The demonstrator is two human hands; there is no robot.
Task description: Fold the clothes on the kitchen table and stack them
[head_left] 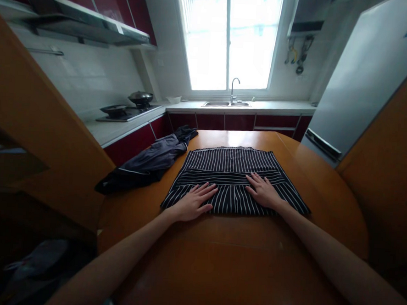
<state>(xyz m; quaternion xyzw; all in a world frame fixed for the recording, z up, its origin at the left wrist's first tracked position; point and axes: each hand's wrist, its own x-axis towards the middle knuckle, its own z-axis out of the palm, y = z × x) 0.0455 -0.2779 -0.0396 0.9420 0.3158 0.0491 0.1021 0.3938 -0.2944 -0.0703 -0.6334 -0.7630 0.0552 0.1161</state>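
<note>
A black garment with white stripes (230, 161) lies spread flat on the wooden table, with a band of cloth running crosswise over its middle. My left hand (194, 202) rests palm down on its near left part, fingers stretched out. On the right part, my right hand (263, 191) also lies flat, its fingers spread across the crosswise band. Neither hand grips the cloth. What kind of garment it is, I cannot tell for sure.
The round wooden table (224, 264) carries a heap of dark grey and black clothing (151, 161) at its left edge. Beyond stand a counter with a sink (216, 104), a stove (130, 113) with pans, and a fridge (363, 75) at the right.
</note>
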